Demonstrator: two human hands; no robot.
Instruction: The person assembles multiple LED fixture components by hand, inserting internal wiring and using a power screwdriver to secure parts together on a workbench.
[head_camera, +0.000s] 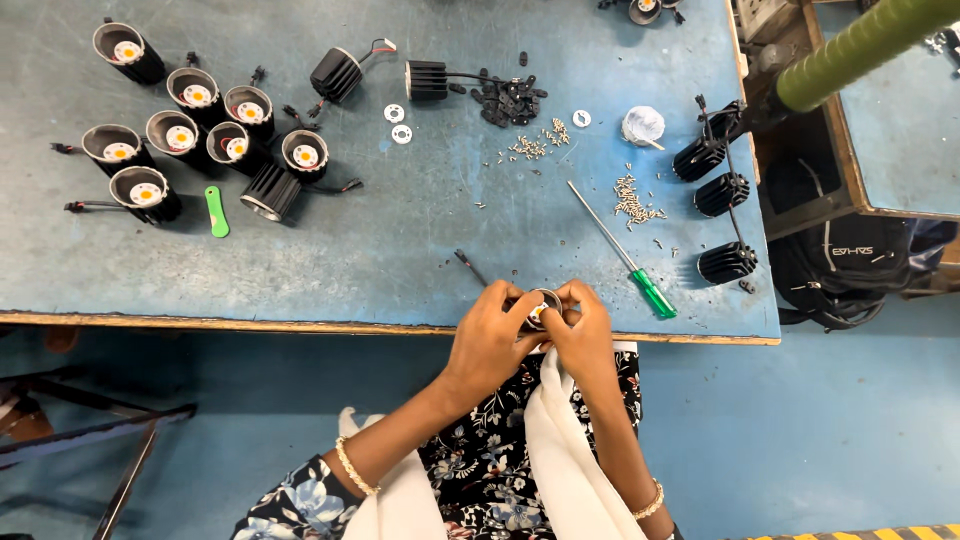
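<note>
From the head camera, the left hand (487, 340) and the right hand (582, 335) are meeting at the near edge of the worn blue worktable (400, 250), at six o'clock in the view. Both are closing their fingers around a small round black downlight housing with a pale reflector cup and yellow centre (541, 306), gripping it from either side, thumbs lying over its rim. The housing is hovering just above the table edge.

Just beside the right hand, at about two o'clock from it, a long screwdriver with a green handle (628, 260) is lying slantwise, its tip pointing towards a scatter of small silver screws (634, 203). A short black wire lead (470, 267) is lying near the left hand, at eleven o'clock.

Farther off, at ten o'clock, a cluster of finished black downlights with yellow centres (190, 135) is standing open-face up, with a small green flat tool (216, 211) beside them. At twelve o'clock a heap of small black clips (510, 100) is lying near white ring gaskets (398, 122). At two o'clock three black finned heat sinks (722, 195) are lining the right edge.
</note>
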